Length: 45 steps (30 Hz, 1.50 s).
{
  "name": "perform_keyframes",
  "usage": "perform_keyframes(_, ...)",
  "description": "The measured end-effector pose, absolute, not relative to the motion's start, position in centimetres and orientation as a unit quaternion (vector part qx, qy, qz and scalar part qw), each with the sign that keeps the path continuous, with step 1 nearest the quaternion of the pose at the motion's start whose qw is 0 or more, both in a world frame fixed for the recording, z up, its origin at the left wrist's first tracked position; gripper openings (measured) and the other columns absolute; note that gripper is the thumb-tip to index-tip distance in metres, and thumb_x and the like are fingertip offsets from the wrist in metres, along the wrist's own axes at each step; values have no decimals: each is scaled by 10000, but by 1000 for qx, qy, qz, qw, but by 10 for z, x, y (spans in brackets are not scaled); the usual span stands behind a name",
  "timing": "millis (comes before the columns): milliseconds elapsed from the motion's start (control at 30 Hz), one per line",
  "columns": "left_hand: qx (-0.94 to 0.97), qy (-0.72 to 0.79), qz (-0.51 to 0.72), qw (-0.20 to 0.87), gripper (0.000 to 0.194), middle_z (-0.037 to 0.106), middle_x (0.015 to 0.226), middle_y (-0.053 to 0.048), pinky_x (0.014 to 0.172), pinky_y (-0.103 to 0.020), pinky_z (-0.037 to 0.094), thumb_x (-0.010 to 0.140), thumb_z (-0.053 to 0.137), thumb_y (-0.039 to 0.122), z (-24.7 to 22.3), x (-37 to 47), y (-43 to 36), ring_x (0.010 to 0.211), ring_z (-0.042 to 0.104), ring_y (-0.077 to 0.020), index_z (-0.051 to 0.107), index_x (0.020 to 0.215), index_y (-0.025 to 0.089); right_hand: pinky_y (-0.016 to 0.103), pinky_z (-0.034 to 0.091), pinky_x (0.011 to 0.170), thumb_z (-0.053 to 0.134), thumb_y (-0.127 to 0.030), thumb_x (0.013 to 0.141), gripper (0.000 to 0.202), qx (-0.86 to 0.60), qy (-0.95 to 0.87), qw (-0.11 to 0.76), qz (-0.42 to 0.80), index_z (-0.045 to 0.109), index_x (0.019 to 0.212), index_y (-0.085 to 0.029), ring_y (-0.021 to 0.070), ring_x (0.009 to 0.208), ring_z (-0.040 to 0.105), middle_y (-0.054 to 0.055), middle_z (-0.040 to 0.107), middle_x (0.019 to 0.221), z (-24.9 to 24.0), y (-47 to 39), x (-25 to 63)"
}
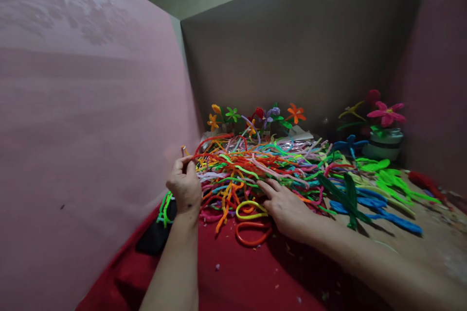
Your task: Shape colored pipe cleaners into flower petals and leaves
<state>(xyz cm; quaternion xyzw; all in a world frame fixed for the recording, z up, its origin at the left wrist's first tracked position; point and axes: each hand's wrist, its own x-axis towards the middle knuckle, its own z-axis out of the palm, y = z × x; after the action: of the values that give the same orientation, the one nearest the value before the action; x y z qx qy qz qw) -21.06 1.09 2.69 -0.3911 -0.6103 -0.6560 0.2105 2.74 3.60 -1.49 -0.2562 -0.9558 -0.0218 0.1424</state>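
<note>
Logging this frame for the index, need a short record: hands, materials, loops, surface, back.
left hand: fingertips closed on a thin red fuzzy stem
right hand: fingers extended, resting at the near edge of the pile
materials: tangled multicoloured pile of fuzzy stems; dark green crossed fuzzy pieces beside it
loops: yellow rounded loop, red-orange rounded loop; possibly scissor handles, blades not visible
surface: red cloth, small scraps scattered
back: orange fuzzy flower; pink fuzzy flower above a pale banded jar
</note>
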Motion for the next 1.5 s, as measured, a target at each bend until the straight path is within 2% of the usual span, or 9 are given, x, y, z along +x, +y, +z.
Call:
perform_keyframes(167, -398, -560, -723, -75, 181, 586, 596, 32, 425, -176, 383, 713, 572, 294, 33, -181, 9, 411, 471, -57, 567, 813, 143, 425, 400, 852, 480, -158, 780, 190, -310, -886, 326, 108, 651, 854, -125, 278, 1039, 481, 172, 555, 1123, 3, 24, 26)
perform_keyframes(267, -481, -546, -651, -217, 195, 595, 587, 29, 397, -153, 353, 709, 590, 305, 35, -145, 1, 399, 470, -48, 558, 815, 145, 305, 449, 638, 546, -277, 770, 171, -304, -781, 410, 361, 622, 874, -164, 167, 705, 548, 62, 612, 781, 20, 22, 27)
perform_keyframes(367, -538, -541, -533, -366, 194, 596, 568, 14, 357, -157, 322, 725, 580, 321, 36, -114, -10, 351, 442, -45, 549, 759, 132, 208, 317, 407, 588, -375, 738, 222, -279, -617, 411, 610, 589, 757, -153, 72, 404, 387, -44, 460, 487, 29, 26, 33)
perform_keyframes(467, -553, -506, -444, -490, 210, 599, 559, 0, 329, -152, 264, 742, 567, 331, 35, -100, -16, 316, 408, -35, 523, 716, 128, 191, 225, 347, 646, -379, 688, 247, -262, -466, 460, 709, 573, 731, -146, 41, 338, 281, -84, 376, 425, 30, 32, 42)
perform_keyframes(600, -545, -461, -384, -586, 225, 575, 543, 14, 335, -144, 199, 750, 570, 350, 32, -94, -17, 312, 344, -10, 512, 710, 136, 191, 287, 353, 691, -332, 648, 232, -273, -396, 483, 731, 594, 708, -130, 61, 358, 379, -49, 464, 430, 26, 37, 60)
perform_keyframes(933, -635, -534, -337, -445, 179, 453, 525, 53, 409, -165, 248, 728, 574, 325, 26, -88, -13, 441, 344, -49, 571, 717, 146, 196, 401, 435, 581, -315, 777, 218, -296, -327, 481, 758, 647, 728, -113, 92, 450, 516, 12, 555, 488, 16, 42, 100)
perform_keyframes(1200, -738, -526, -367, -208, 139, 637, 648, 3, 554, -202, 403, 763, 555, 286, 20, -89, -11, 581, 550, -117, 672, 759, 210, 215, 456, 497, 589, -286, 776, 163, -282, -309, 513, 750, 651, 740, -140, 116, 523, 600, 35, 647, 613, 8, 47, 108)
perform_keyframes(1333, -729, -525, -405, -170, 135, 671, 703, -10, 589, -204, 441, 758, 574, 287, 16, -89, -13, 625, 597, -130, 678, 798, 211, 228, 472, 520, 596, -269, 769, 144, -274, -286, 519, 757, 650, 729, -142, 121, 532, 606, 34, 656, 622, 7, 48, 108)
perform_keyframes(1500, -711, -554, -405, -153, 148, 624, 613, 19, 504, -182, 407, 775, 555, 318, 12, -92, -13, 539, 552, -103, 655, 763, 209, 241, 484, 575, 609, -249, 752, 125, -236, -288, 510, 775, 638, 749, -127, 129, 594, 623, 43, 670, 695, 7, 45, 107)
